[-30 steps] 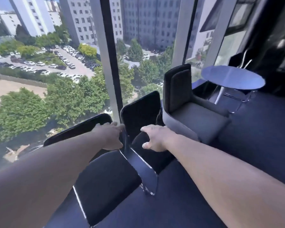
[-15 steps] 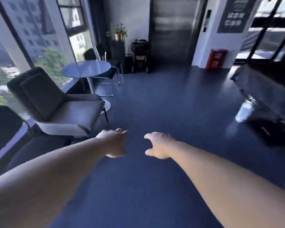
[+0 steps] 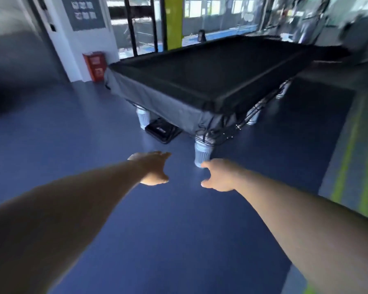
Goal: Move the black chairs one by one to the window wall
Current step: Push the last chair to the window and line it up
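No black chair shows in the head view. Both my arms reach forward over the blue floor [image 3: 51, 158]. My left hand [image 3: 154, 168] hangs in the air with loosely curled fingers and holds nothing. My right hand [image 3: 218, 177] floats beside it, a short gap apart, fingers relaxed and empty. The window wall is out of sight.
A large pool table under a black cover [image 3: 210, 75] stands ahead, one pale leg [image 3: 202, 154] just beyond my right hand. A black flat case [image 3: 163, 130] lies under it. A red cabinet [image 3: 95, 65] sits by the white wall. Green floor stripes [image 3: 357, 177] run at right.
My hands left the black chairs by the window. The view swung right past the grey armchair and round table to the covered pool table. Both hands stay empty.
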`<act>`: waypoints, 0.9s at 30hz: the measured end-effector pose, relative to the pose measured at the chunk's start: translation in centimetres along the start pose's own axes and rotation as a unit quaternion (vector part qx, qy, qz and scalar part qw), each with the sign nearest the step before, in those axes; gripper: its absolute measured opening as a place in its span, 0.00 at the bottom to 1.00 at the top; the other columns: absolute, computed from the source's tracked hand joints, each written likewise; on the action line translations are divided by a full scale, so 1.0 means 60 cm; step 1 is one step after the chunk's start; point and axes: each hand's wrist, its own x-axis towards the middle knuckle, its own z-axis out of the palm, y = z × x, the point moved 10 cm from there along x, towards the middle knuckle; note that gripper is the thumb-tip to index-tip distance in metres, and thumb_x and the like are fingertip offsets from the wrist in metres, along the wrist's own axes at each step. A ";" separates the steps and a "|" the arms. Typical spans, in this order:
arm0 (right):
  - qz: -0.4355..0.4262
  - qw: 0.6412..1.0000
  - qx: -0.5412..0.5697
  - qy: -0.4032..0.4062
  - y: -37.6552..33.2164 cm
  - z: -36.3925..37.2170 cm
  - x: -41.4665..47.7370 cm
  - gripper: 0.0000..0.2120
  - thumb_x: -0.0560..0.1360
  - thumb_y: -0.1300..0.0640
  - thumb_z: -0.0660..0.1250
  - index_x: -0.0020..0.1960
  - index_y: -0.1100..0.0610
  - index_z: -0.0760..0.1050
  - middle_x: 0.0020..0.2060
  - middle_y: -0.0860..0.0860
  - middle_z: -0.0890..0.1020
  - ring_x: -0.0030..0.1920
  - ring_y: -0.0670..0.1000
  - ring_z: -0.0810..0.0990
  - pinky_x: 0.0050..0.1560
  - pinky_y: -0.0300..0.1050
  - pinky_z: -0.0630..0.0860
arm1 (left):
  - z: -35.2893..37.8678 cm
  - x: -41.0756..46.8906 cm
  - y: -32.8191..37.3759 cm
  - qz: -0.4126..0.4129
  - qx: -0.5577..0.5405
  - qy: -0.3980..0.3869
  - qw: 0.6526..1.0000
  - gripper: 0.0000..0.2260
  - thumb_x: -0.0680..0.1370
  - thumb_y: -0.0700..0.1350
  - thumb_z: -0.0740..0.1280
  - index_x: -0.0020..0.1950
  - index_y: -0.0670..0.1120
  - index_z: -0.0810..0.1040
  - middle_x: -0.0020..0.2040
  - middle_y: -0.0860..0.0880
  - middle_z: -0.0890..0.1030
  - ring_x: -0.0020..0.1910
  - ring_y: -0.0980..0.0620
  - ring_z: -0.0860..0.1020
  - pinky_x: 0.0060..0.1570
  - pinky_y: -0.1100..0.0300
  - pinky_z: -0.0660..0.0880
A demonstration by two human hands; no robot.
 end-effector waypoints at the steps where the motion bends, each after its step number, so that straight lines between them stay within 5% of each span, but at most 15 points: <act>1: 0.019 1.000 0.010 0.005 0.061 -0.015 0.000 0.31 0.78 0.43 0.64 0.78 0.46 0.61 0.70 0.49 0.72 0.66 0.55 0.74 0.54 0.46 0.71 | -0.019 0.041 0.052 0.023 0.005 -0.001 1.000 0.38 0.78 0.59 0.65 0.82 0.55 0.47 0.82 0.54 0.53 0.79 0.52 0.57 0.74 0.49 0.61; 9: 0.137 0.989 0.055 0.002 0.434 -0.087 0.079 0.31 0.79 0.42 0.64 0.79 0.45 0.58 0.75 0.48 0.68 0.71 0.55 0.69 0.64 0.50 0.69 | -0.121 0.371 0.328 0.149 0.067 0.001 0.987 0.37 0.76 0.57 0.66 0.81 0.55 0.52 0.79 0.52 0.63 0.74 0.46 0.67 0.67 0.48 0.71; 19: 0.238 0.963 0.126 0.016 0.858 -0.200 0.279 0.31 0.79 0.43 0.65 0.79 0.47 0.60 0.76 0.50 0.66 0.74 0.56 0.67 0.70 0.52 0.67 | -0.226 0.804 0.613 0.238 0.122 -0.029 0.963 0.39 0.77 0.59 0.66 0.82 0.55 0.49 0.81 0.53 0.59 0.77 0.49 0.63 0.72 0.51 0.65; 27: 0.271 0.949 0.153 0.038 1.235 -0.311 0.399 0.31 0.79 0.43 0.66 0.79 0.47 0.60 0.77 0.50 0.65 0.74 0.55 0.67 0.68 0.49 0.68 | -0.351 1.119 0.919 0.290 0.131 -0.021 0.948 0.37 0.77 0.59 0.66 0.81 0.54 0.51 0.79 0.52 0.63 0.74 0.47 0.67 0.68 0.48 0.70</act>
